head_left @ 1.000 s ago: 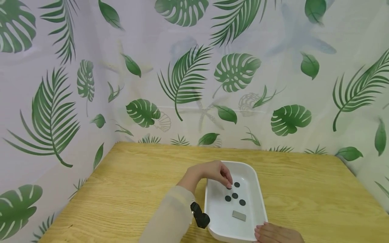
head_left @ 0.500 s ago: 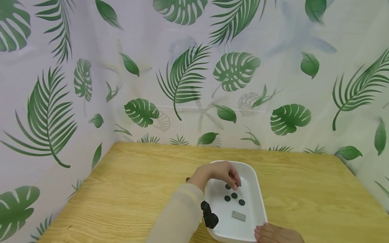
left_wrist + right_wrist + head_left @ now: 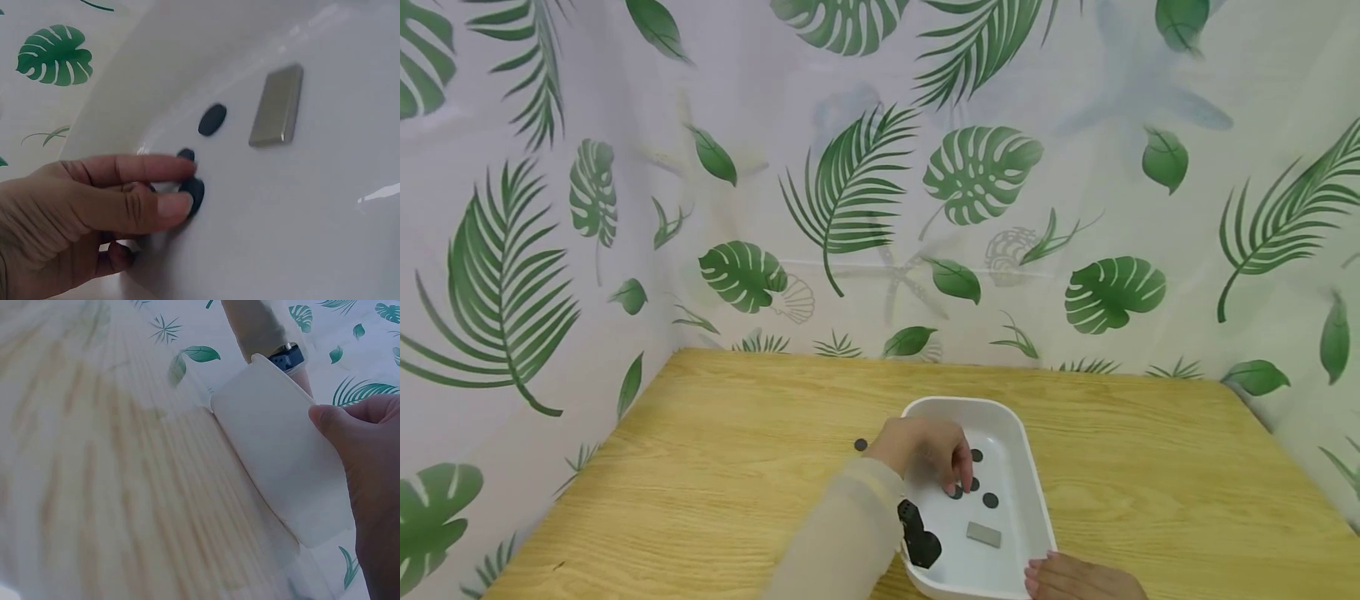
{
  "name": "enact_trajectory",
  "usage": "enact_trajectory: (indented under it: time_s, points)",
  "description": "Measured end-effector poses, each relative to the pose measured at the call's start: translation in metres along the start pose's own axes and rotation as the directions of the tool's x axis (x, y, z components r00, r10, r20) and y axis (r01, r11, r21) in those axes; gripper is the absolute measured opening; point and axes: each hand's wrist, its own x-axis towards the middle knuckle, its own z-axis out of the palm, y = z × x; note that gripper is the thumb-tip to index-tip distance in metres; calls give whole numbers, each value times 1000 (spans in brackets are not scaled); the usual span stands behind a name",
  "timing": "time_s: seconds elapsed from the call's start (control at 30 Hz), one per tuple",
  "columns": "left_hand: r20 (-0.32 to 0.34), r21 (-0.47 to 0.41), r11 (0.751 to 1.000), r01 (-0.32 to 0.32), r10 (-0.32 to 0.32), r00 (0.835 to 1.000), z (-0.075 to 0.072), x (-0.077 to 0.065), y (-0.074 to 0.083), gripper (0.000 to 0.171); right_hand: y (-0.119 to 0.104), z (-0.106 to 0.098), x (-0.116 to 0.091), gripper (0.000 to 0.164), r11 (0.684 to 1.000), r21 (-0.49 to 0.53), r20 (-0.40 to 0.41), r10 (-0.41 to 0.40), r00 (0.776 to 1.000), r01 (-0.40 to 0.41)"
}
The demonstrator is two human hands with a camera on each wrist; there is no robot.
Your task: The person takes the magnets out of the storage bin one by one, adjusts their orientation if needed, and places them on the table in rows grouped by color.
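A white rectangular tray (image 3: 1036, 475) holds several flat black discs (image 3: 990, 501) and a silver-grey rectangular block (image 3: 983, 534). My left hand (image 3: 928, 450) reaches over the tray's left side, low at its floor. In the left wrist view its thumb and index finger pinch one black disc (image 3: 198, 192), which lies against the tray floor; another disc is partly behind the index finger. My right hand (image 3: 1084, 577) grips the tray's near right corner. The right wrist view has its thumb (image 3: 326, 419) on the outer wall at the rim, with the fingers hidden beyond.
One black disc (image 3: 861, 445) lies on the wooden table (image 3: 737, 483), left of the tray and beside my left wrist. A leaf-patterned sheet (image 3: 865, 208) hangs behind the table and along its left side. A black device (image 3: 917, 537) is strapped to the left wrist.
My left hand has gone from one disc to another, first a little right at the far discs, then back left and nearer to me. The right hand stays on the tray.
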Motion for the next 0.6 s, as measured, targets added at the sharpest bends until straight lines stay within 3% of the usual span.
enact_trajectory:
  time_s: [0.33,0.6]
  points:
    - [87,-142,989,38,-26,996,2,4,-7,25,4,1,3,35,998,16,1,-53,999,53]
    - [65,-52,999,6,-2,998,4,3,-3,22,3,0,1,34,999,24,0,-36,999,36]
